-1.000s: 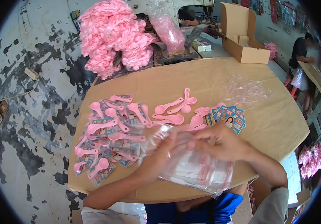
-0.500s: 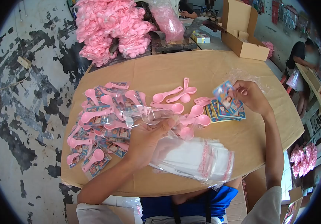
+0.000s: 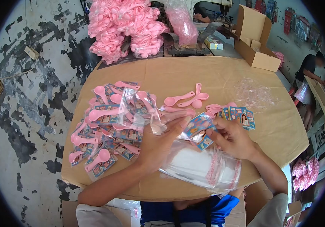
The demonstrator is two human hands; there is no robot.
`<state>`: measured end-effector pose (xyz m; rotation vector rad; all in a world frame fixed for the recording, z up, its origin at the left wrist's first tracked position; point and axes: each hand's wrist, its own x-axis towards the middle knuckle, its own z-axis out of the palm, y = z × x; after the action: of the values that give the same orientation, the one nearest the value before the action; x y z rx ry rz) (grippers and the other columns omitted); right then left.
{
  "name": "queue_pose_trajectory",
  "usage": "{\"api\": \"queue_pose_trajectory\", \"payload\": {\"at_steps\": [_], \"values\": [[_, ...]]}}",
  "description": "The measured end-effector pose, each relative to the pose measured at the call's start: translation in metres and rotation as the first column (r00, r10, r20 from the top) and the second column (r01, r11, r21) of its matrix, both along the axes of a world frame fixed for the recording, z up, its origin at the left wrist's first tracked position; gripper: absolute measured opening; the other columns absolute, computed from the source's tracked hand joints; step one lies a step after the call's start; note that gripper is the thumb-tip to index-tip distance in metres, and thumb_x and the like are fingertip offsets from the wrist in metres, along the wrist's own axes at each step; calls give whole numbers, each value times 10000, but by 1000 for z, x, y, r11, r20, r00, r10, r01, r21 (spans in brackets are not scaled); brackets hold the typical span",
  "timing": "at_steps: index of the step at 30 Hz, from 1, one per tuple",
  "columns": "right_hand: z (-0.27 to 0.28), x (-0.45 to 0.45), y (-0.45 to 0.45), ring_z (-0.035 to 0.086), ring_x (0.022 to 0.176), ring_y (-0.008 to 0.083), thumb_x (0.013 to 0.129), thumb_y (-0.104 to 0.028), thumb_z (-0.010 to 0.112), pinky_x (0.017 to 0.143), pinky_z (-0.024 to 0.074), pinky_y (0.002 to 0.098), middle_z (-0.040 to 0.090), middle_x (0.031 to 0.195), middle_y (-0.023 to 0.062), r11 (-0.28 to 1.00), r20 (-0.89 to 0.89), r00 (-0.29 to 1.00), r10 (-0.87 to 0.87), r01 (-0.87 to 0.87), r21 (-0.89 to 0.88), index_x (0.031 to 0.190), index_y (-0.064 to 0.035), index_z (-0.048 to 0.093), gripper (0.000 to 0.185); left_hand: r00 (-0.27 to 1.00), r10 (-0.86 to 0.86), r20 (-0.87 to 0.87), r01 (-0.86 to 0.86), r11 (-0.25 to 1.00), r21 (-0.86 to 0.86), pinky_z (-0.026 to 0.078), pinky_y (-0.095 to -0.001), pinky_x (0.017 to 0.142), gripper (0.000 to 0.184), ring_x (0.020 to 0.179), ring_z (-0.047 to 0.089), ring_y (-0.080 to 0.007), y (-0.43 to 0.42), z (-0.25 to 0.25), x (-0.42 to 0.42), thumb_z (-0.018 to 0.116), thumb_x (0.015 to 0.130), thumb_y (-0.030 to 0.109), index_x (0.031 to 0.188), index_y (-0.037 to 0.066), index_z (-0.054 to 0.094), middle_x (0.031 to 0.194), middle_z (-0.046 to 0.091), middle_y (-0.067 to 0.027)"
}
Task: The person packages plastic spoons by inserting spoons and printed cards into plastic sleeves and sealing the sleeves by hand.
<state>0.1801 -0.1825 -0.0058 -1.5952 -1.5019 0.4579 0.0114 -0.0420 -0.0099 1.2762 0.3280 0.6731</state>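
Printed card (image 3: 197, 125): between the two hands, above the table (image 3: 283, 132), tilted and blurred. Can't tell if it's one card or two stuck together; a double would come from faces clinging.
Right hand (image 3: 232, 138): thumb and fingers pinching the card at its right side. Off-centre hold, so the card could twist or crease if its free edge catches on film.
Left hand (image 3: 158, 142): fingers closed on a clear bag (image 3: 155, 121), thumb just beside the card. Too tight a hold could keep the film layers together.
Clear bag: limp, over the near side of the packet pile (image 3: 102, 113). Pink shows through it; can't tell if inside or behind. Thin film could fold in or split at a card corner.
Bag stack (image 3: 192, 162): right below the hands, slick-looking. A dragging wrist could skew it toward the table edge.
Card stack (image 3: 244, 118): fanned, beyond the right hand. A knuckle bump could spread it.
Loose spoons (image 3: 179, 98): near the cards, beyond the hands. Rounded bowls, could roll if nudged.
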Motion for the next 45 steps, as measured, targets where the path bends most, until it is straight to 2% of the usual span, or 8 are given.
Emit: {"api": "queue_pose_trajectory", "payload": {"at_steps": [12,17,20,22,24,34,40,45], "values": [[3,-9,-4,607,721,39,898,-12,620,620,502,206,663,792,16,990,-435,899,43,-96,-101,1035,22,661,147,987,-160,-34,163,978,132,537,-230,660,275,830,628,-80,-13,-14,6,682,898,166,1117,9,626,949,671,-39],[-20,-4,0,565,691,22,887,7,611,640,484,201,645,799,-19,993,-401,909,115,-103,52,1018,20,651,137,973,-192,-130,224,921,319,477,-333,971,501,1186,543,-183,-23,7,2,638,917,117,1350,-10,421,1360,504,-134],[-7,-15,3,546,697,25,873,14,620,645,472,210,638,814,-26,975,-472,864,175,-84,207,1026,2,649,156,905,-402,139,414,908,-66,453,-312,976,466,1173,512,-123,-5,4,0,538,988,269,1390,62,421,1366,496,-84],[-4,-13,1,554,746,33,873,19,612,661,470,218,636,829,-16,992,-412,903,120,-93,83,1030,-9,653,165,893,-414,-177,395,909,-129,479,-303,932,425,1069,540,-108,-9,3,-7,575,969,262,1318,44,467,1198,573,-55],[3,-19,1,560,791,43,880,3,612,675,467,227,635,847,1,992,-376,918,125,-116,47,1028,-20,658,156,866,-469,-174,498,841,210,487,-295,910,474,1074,537,-105,-18,-4,-8,702,881,223,1264,40,492,1188,566,-54],[34,-13,6,605,773,111,979,-299,550,625,494,277,639,876,70,981,-673,715,190,-169,97,1071,-14,594,302,866,-277,417,159,942,295,488,-322,923,462,1155,540,-156,14,19,-4,771,788,91,1181,68,529,1295,540,-112],[68,31,46,621,782,109,943,-279,596,693,503,271,661,749,77,982,-363,925,110,-46,182,1002,-28,645,263,916,167,365,-245,953,177,495,-326,916,372,1146,543,-186,63,29,-24,686,822,0,1140,75,509,1266,541,-122],[7,31,90,659,850,307,849,-263,651,848,488,458,686,911,136,996,517,855,42,4,-87,1011,-74,691,253,911,162,378,-267,932,245,512,-272,827,381,1057,567,-134,73,17,-16,743,787,18,1110,52,546,1213,573,-95]]}}
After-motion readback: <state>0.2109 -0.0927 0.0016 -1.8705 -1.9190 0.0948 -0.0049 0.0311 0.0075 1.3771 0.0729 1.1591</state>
